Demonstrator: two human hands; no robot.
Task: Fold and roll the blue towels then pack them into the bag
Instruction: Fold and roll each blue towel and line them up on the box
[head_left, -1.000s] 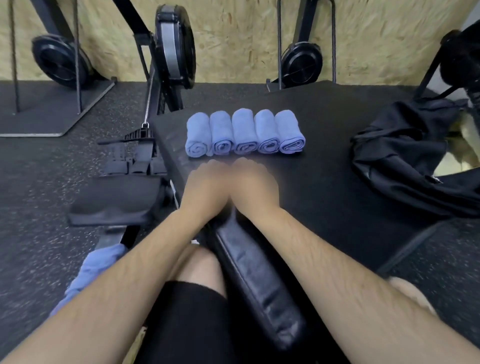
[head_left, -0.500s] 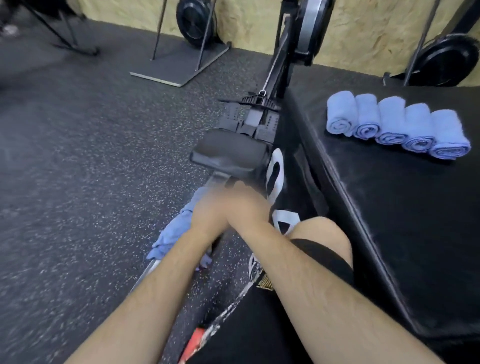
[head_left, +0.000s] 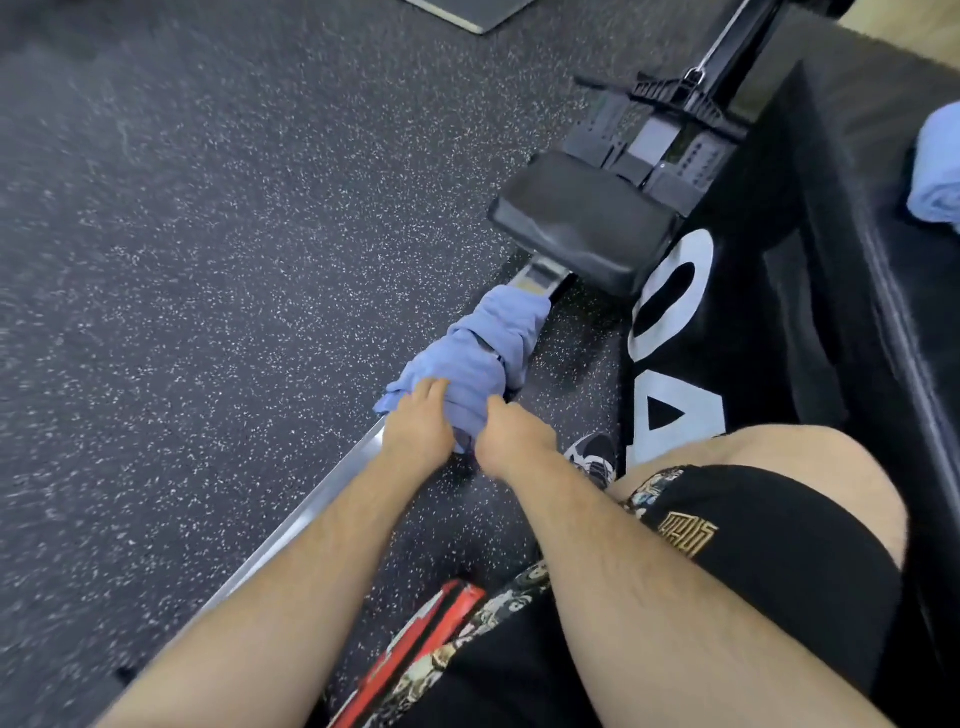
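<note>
A crumpled blue towel (head_left: 478, 358) lies draped over the metal rail (head_left: 311, 514) of a rowing machine on the floor. My left hand (head_left: 415, 423) rests on the towel's near end with its fingers laid flat on the cloth. Just to the right, my right hand (head_left: 511, 434) has its fingers curled into the cloth. At the right edge, one rolled blue towel (head_left: 937, 171) shows on top of the black padded box (head_left: 852, 130). The bag is out of view.
The rower's black seat (head_left: 582, 223) sits on the rail just beyond the towel, with its footplates (head_left: 670, 140) further on. My bare knee (head_left: 769, 467) and a shoe (head_left: 592, 457) are against the box's side. A red object (head_left: 415, 649) lies by my leg on speckled rubber floor.
My view swung left and down from the box top to the floor. Both hands left the box and came down onto the crumpled towel on the rail.
</note>
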